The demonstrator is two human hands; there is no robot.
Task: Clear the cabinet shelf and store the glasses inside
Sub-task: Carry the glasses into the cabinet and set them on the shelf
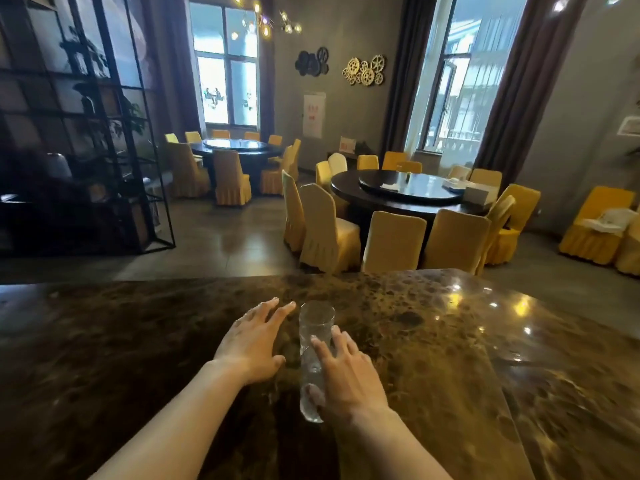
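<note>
We see dark marble counter point(433, 323) across foreground. Tall clear glass point(316, 344) between our hands. Right hand point(348, 377) around glass: thumb on near side, fingers point(341, 341) on far side. Whether glass is lifted or standing, we cannot tell. Left hand point(254, 344) just beside glass, fingers spread, palm down, not touching it. Beyond counter: two round dark tables point(408, 194), yellow-covered chairs point(393, 242), black grid shelf point(83, 133) at left, gear wall ornaments point(363, 71).
</note>
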